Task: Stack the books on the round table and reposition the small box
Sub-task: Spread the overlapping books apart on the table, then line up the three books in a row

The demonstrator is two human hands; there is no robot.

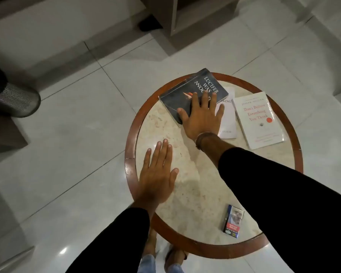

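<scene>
On the round table, toward twelve o'clock, the right hand lies flat, fingers spread, on a dark book overlapping a white booklet; a white book lies at two o'clock. Left hand: open, empty, at nine. Small box: five o'clock, untouched. Stacking step; next probably calls for gripping the dark book's edge.

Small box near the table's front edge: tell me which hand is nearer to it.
Left. The left hand lies flat on the table, up and left of the small box. The right hand is farther off, on the dark book.
</scene>
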